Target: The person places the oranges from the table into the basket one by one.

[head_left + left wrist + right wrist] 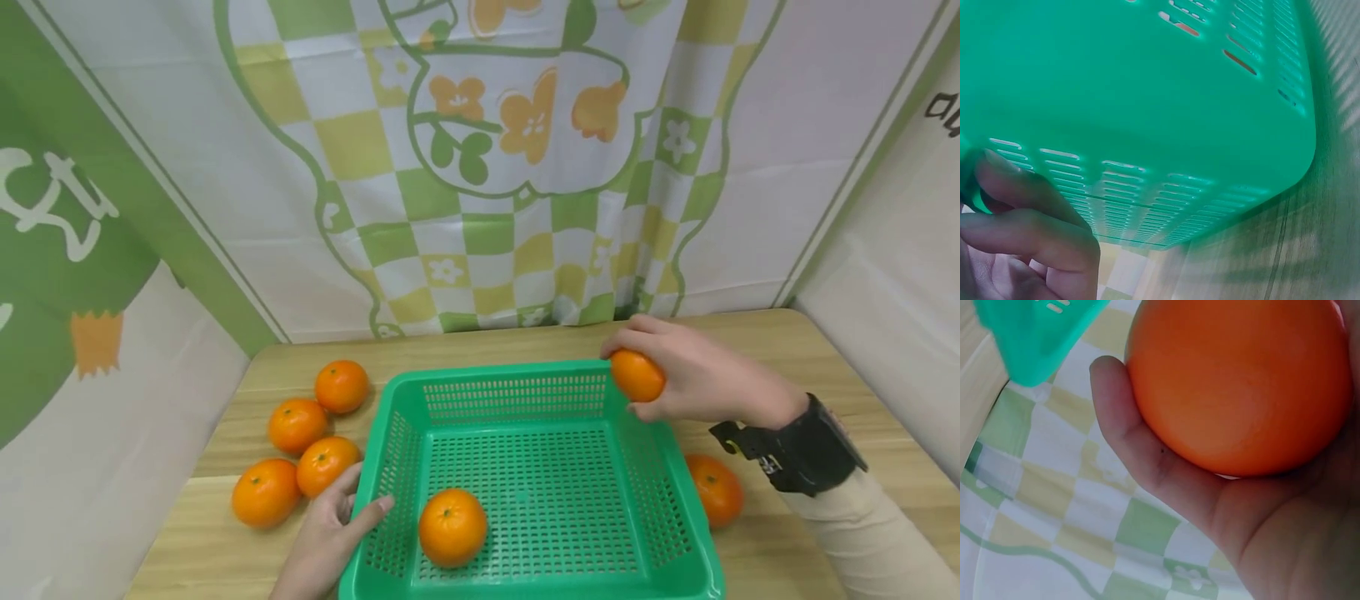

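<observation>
Left hand (326,533), fingers curled on the green basket's (678,492) near-left wall, steadies it; right hand (693,375) grips an orange (637,375) above the far-right rim; another orange (452,527) lies inside.

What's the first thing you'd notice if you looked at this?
The bright green basket in the middle of the wooden table, with one orange sitting inside near its front. The right hand holds another orange over the basket's far right corner, while the left hand grips its near left rim. Four more oranges huddle to the left.
</observation>
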Available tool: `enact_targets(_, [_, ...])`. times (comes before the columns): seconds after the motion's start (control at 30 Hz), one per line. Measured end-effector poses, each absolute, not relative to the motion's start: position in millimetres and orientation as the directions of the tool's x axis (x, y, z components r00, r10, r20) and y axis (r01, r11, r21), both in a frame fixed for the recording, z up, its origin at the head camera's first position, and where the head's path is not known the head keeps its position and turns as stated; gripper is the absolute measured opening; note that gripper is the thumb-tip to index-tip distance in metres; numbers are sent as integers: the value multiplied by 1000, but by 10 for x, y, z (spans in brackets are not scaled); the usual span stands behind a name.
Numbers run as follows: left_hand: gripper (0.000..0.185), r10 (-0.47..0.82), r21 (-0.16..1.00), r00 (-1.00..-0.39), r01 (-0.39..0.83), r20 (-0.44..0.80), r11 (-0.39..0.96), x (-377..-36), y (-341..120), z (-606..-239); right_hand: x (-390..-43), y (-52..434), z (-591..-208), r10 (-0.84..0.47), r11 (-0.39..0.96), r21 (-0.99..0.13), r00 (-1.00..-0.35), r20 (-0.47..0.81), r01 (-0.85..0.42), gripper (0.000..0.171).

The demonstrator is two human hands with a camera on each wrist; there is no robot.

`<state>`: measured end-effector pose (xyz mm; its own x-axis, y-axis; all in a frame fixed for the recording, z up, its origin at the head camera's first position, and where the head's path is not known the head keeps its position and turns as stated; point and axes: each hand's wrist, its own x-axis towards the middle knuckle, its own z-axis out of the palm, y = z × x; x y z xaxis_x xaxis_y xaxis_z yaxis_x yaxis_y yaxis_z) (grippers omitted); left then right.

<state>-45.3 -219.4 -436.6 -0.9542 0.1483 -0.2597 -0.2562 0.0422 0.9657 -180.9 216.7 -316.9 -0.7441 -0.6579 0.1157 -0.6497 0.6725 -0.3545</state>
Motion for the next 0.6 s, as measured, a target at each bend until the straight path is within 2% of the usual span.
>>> enact_targets(0.6, [69, 132, 963, -954, -265, -270, 58, -462, -2190, -4355, -1764, 1837, -3112, -729, 616, -357, -680, 81, -702, 54])
